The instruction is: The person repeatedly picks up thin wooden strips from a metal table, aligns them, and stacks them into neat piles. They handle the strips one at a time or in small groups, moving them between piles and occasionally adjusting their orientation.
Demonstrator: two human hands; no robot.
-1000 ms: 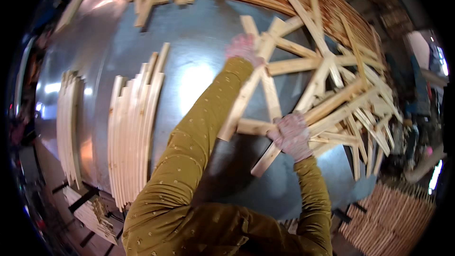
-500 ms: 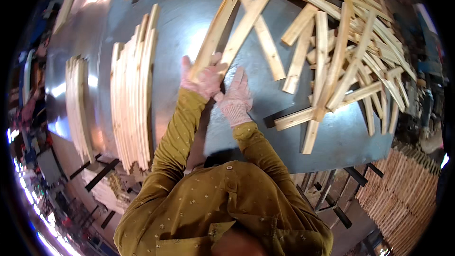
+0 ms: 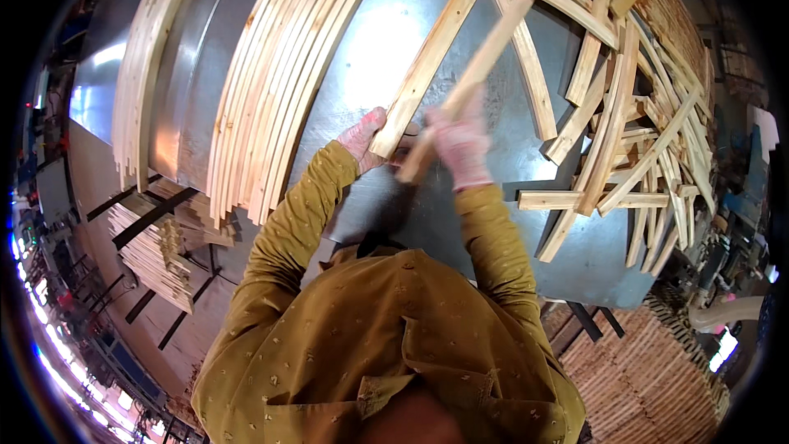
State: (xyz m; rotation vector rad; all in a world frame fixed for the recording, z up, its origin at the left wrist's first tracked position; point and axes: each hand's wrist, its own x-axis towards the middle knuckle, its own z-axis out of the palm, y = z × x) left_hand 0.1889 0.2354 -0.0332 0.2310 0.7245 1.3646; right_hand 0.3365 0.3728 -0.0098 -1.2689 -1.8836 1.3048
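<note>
Left hand (image 3: 362, 138) closed on wide curved slat (image 3: 427, 64), right hand (image 3: 460, 146) gripped narrower slat (image 3: 472, 80), both slanting up-right across metal table (image 3: 394, 25)

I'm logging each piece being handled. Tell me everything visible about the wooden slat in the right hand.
The pale, slightly curved wooden slat looks like bare light timber, long and narrow. It slants from lower left to upper right above the grey metal table, its lower end gripped by the gloved right hand. Motion blurs it, hiding finer detail.

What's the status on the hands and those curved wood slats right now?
Left hand gripping a flat curved slat by its near end. Right hand gripping a second slat, raised. Sorted stack lies left, loose pile right.
</note>
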